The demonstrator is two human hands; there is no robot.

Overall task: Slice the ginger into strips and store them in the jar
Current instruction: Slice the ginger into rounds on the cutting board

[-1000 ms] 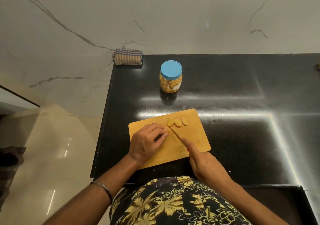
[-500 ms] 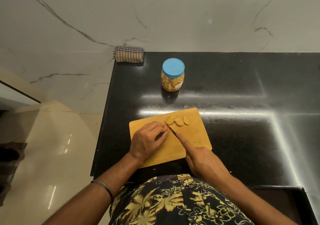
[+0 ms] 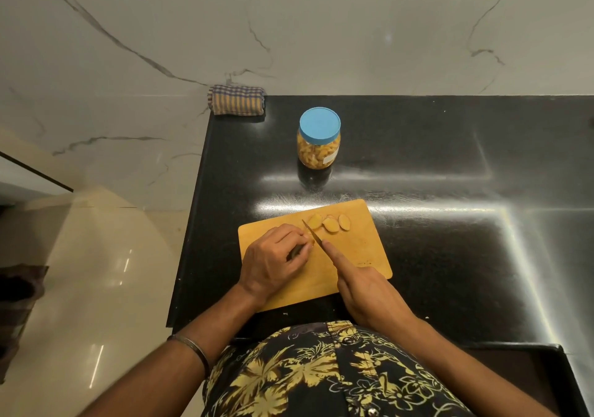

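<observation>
Item 1, my left hand (image 3: 273, 259): knuckles up on the cutting board (image 3: 363, 246), fingers curled down over a piece of ginger (image 3: 311, 242), of which only a small yellow bit shows at my fingertips; the rest is hidden under the hand

Item 2, my right hand (image 3: 369, 291): closed around the handle of a knife (image 3: 312, 234), index finger stretched straight along the spine; the handle itself is hidden in my grip. The blade points away from me and to the left, its tip just beyond my left fingertips, its edge right beside the held ginger

Item 3, three ginger slices (image 3: 330, 223): flat, pale yellow ovals in a short row on the board, just past the knife tip and beyond both hands, close together

Item 4, cutting board: wooden, rounded corners, lying at a slight angle under both hands on the black countertop (image 3: 450, 165)

Item 5, jar (image 3: 319, 140): clear, upright, blue lid on, filled with yellowish pieces; well beyond my hands, past the far edge of the board and apart from it

Item 6, folded checked cloth (image 3: 236, 100): at the far left corner of the counter, beyond and left of my left hand, against the marble wall (image 3: 289, 24)

Item 7, metal bangle (image 3: 193, 349): on my left wrist
</observation>
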